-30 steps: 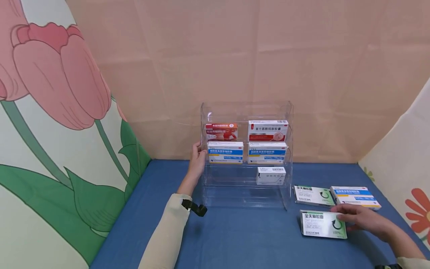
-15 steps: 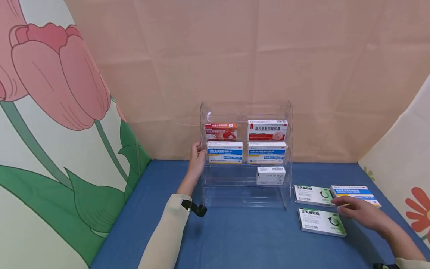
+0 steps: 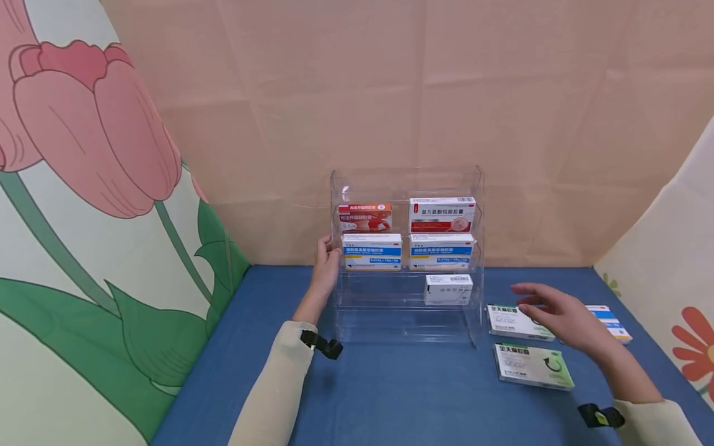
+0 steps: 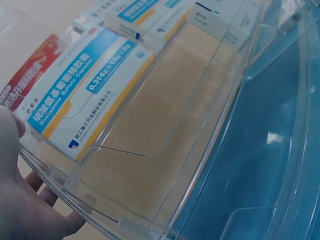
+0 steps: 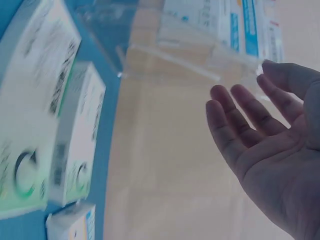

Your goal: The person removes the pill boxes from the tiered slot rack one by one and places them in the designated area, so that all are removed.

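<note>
Gripping the side edge of a clear stand [image 3: 401, 327], the left hand [image 3: 325, 266] has its thumb on the front side and its fingers round the back. The right hand [image 3: 563, 316] holds nothing; its fingers are loose and a little bent. It is up in the air over the back green and white box [image 3: 504, 322] and hides part of it. In the right wrist view, the palm and fingers are apart from the boxes.

The stand sits on a blue table [image 3: 401, 396] and has boxes on its shelves. One row has a red box [image 3: 365, 218] on the left and a white box with a red stripe [image 3: 442, 215] on the right. The next row down has two blue and white boxes [image 3: 372, 253] side by side, with a gap between them. Below that, a small white box [image 3: 449, 290] is near the right end.

To the right of the stand, the back green and white box lies flat on the table. A front green and white box [image 3: 533, 367] lies just nearer. One more blue box [image 3: 612, 322] lies behind the right arm, partly hidden.

A plain tan cloth [image 3: 390, 93] hangs behind, and a big pink tulip picture [image 3: 134, 136] is on the left.
</note>
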`<state>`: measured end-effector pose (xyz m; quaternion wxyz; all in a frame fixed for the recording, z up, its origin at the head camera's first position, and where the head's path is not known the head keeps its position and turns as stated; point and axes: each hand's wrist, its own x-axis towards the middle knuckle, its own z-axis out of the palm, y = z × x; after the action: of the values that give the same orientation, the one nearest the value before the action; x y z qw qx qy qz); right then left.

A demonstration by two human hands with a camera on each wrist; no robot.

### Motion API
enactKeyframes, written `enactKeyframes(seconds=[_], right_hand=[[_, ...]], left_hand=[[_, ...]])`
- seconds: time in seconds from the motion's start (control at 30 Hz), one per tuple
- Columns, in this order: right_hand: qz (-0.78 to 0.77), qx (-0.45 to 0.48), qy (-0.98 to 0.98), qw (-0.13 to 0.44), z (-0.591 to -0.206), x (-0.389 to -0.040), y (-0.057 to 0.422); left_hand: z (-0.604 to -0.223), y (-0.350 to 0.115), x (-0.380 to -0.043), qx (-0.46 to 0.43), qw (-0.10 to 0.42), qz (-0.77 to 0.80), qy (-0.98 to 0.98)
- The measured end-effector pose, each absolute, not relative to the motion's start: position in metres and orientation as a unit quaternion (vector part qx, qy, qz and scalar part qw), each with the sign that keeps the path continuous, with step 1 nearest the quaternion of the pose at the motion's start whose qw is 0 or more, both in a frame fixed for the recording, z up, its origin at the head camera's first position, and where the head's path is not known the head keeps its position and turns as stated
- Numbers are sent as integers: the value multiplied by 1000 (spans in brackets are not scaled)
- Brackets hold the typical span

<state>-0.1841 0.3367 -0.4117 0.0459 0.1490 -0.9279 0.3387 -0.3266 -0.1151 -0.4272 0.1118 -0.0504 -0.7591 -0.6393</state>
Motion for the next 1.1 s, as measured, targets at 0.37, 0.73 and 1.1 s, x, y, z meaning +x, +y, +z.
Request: enactKeyframes(seconds=[0.37,0.73,1.1], right_hand=[[374,194,-903,86,-399,-204,294],[355,182,-913,88,-395,-215,282],[328,185,-923,77,-389,-219,265]], left_hand=[[-427,-114,-328,-52,114,-640,-758],[-427,-112,-328,-47,116,-637,-760],[-428,-113,-329,-55,122,-641,-756]])
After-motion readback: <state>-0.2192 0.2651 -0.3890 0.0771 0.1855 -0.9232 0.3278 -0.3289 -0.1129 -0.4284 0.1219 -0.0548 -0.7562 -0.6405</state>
